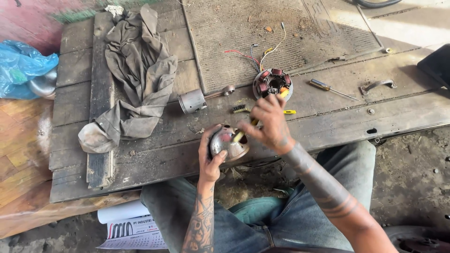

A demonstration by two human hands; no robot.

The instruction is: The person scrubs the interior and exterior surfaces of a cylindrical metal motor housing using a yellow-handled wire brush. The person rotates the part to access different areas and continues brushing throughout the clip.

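Observation:
My left hand [209, 159] grips a round, bowl-shaped metal flywheel rotor [228, 143] at the near edge of a worn wooden board [328, 119]. My right hand [268, 122] holds a small yellow-handled brush [240, 136] with its tip inside the rotor's hollow. Just beyond my right hand lies a stator plate [272, 83] with copper-red coils and coloured wires [255, 54] trailing away from it.
A piston with its connecting rod [194, 100] lies left of the stator. A small wire brush [239, 108], a screwdriver [332, 89] and a metal bracket [378, 85] lie on the board. A grey rag [136, 79] sprawls at left, a blue plastic bag [23, 68] beyond it. Papers [129, 227] lie on the ground.

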